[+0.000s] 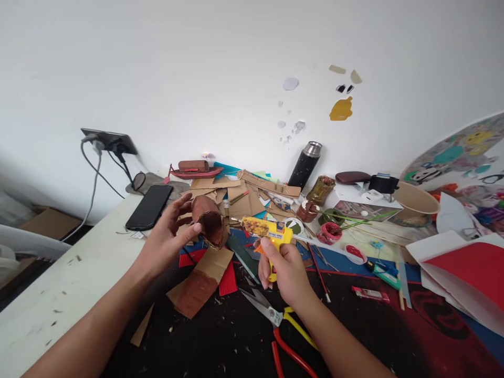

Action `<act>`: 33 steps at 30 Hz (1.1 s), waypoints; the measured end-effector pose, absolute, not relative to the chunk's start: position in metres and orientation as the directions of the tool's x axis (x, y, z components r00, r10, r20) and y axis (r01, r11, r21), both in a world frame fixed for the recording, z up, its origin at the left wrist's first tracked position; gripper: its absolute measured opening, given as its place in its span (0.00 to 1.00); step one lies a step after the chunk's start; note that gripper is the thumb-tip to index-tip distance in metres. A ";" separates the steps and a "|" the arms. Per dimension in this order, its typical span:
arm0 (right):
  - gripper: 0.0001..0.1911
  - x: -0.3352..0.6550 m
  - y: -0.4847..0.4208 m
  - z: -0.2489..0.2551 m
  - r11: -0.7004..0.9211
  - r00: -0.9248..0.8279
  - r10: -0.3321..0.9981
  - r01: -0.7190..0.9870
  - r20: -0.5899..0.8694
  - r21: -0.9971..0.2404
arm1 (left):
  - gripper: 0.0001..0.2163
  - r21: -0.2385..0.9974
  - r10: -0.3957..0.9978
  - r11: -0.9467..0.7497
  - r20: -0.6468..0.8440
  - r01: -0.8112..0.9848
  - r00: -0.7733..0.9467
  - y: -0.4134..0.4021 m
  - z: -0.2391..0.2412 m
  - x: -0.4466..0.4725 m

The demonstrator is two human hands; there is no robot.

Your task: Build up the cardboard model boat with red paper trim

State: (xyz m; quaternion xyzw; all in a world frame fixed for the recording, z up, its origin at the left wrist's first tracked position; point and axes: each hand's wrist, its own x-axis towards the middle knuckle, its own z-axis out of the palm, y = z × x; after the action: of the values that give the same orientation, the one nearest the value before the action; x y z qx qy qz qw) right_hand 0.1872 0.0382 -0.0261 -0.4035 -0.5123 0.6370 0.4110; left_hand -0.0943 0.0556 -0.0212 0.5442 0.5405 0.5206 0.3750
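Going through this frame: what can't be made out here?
- Head view: the glue gun has its grip covered by the right hand, and its label is too small to read.
- Head view: whether its nozzle touches the brown cardboard piece in the left hand is too small to tell.
- Head view: the red-handled tool is cut off by the bottom edge.
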 end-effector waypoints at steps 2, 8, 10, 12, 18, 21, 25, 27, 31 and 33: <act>0.44 0.188 0.036 -0.024 -0.120 -0.320 0.943 -0.070 -0.091 -0.990 | 0.47 0.968 0.978 -0.150 0.175 0.201 -0.113 0.054 -0.022 -0.091; 0.40 0.187 0.031 -0.020 -0.012 -0.246 0.969 0.064 -0.027 -0.998 | 0.48 0.972 0.981 -0.106 0.137 0.211 -0.136 0.049 -0.022 -0.085; 0.39 0.187 0.030 -0.019 0.014 -0.233 0.972 0.101 -0.010 -0.995 | 0.49 0.972 0.983 -0.086 0.119 0.217 -0.143 0.048 -0.022 -0.084; 0.40 0.188 0.030 -0.018 0.027 -0.230 0.973 0.119 -0.002 -0.992 | 0.50 0.972 0.983 -0.079 0.113 0.219 -0.148 0.048 -0.022 -0.083; 0.40 0.189 0.028 -0.017 0.083 -0.217 0.975 0.167 0.046 -0.982 | 0.46 0.914 0.952 -0.185 0.258 0.361 -0.165 0.047 -0.026 -0.083; 0.39 0.191 0.029 -0.019 0.141 -0.212 0.973 0.225 0.093 -0.964 | 0.45 0.846 0.920 -0.238 0.354 0.478 -0.169 0.045 -0.025 -0.083; 0.36 0.193 0.029 -0.021 0.166 -0.200 0.973 0.276 0.112 -0.947 | 0.43 0.778 0.877 -0.286 0.448 0.560 -0.175 0.042 -0.022 -0.082; 0.35 0.193 0.029 -0.023 0.164 -0.194 0.975 0.284 0.111 -0.945 | 0.44 0.741 0.856 -0.294 0.485 0.604 -0.179 0.040 -0.020 -0.082; 0.34 0.192 0.027 -0.024 0.158 -0.209 0.973 0.276 0.101 -0.948 | 0.46 0.679 0.835 -0.296 0.526 0.671 -0.164 0.037 -0.019 -0.083; 0.33 0.192 0.027 -0.024 0.165 -0.218 0.970 0.277 0.105 -0.947 | 0.47 0.643 0.817 -0.302 0.555 0.704 -0.156 0.036 -0.017 -0.083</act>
State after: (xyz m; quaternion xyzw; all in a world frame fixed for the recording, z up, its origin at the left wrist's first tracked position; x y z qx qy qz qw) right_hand 0.1920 0.0272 -0.0238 -0.4803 -0.6495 0.4324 0.4007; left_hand -0.0831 0.0356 -0.0174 0.6468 0.5880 0.4821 0.0588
